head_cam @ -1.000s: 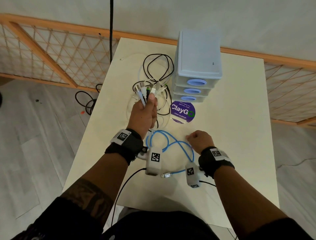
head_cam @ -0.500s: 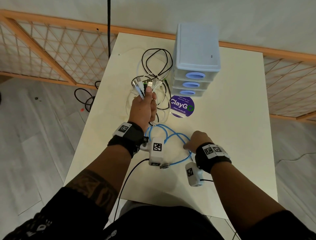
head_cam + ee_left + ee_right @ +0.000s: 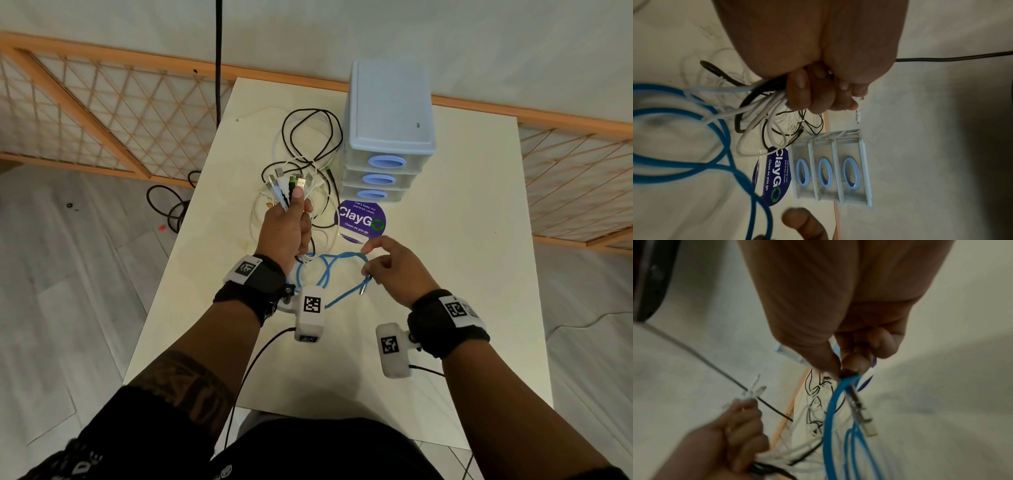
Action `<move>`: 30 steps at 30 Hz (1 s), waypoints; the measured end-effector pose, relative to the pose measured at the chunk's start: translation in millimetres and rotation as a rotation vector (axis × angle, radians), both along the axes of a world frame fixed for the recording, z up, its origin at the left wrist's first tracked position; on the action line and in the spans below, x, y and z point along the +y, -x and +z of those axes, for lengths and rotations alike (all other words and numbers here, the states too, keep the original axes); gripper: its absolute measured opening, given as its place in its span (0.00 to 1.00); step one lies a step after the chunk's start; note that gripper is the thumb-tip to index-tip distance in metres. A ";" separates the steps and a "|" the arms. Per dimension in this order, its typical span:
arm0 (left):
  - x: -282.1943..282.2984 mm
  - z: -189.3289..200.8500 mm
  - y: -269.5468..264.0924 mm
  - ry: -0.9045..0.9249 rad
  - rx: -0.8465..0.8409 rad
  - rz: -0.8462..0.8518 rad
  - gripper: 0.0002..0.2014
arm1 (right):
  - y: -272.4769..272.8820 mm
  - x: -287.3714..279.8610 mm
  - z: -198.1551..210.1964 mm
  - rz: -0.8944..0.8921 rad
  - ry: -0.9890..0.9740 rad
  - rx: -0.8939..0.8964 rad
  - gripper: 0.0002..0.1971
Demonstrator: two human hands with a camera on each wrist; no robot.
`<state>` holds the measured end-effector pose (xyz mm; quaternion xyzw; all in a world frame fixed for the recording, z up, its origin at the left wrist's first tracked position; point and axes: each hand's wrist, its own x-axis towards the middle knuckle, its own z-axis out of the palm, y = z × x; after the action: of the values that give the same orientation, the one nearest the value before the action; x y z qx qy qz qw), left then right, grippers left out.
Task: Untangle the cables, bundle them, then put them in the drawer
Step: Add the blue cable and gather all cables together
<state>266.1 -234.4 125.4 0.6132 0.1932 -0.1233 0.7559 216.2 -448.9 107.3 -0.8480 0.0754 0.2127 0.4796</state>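
While left hand (image 3: 286, 233) grips cables (image 3: 291, 185), drawer unit (image 3: 390, 113) beside tangle

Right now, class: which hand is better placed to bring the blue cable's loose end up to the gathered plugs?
Probably the right hand: it already pinches the blue cable near its plug. The left hand grips the bundle of cable ends.
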 end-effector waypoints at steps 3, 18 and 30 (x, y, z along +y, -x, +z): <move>-0.3 -0.7 2.0 -0.009 0.010 -0.018 0.20 | 5.8 2.2 -0.3 0.036 -0.100 -0.052 0.19; 2.6 -2.6 8.9 -0.014 0.026 -0.044 0.20 | 12.6 16.7 -1.9 0.019 0.025 -0.241 0.19; 3.9 -3.4 13.8 0.066 0.041 -0.045 0.19 | 8.6 26.9 15.6 -0.024 -0.121 -0.387 0.10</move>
<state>252.3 -230.6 122.0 0.5894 0.1904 -0.1593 0.7687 207.6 -422.1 122.9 -0.8416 -0.0211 0.0442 0.5379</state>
